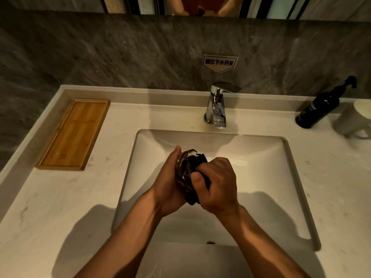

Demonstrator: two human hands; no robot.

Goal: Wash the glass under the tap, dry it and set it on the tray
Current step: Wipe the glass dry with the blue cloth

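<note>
Over the middle of the white sink (271,177) I hold a clear glass (183,167) between both hands. My left hand (167,185) wraps the glass from the left side. My right hand (217,185) grips a dark cloth (197,163) that is stuffed into and around the glass, hiding most of it. The chrome tap (217,106) stands behind the basin with no water running. An empty wooden tray (74,135) lies on the counter at the far left.
A black pump bottle (319,108) and a white mug (355,121) stand on the counter at the far right. A grey stone wall with a small sign (219,62) rises behind the tap. The pale counter (60,197) surrounds the basin.
</note>
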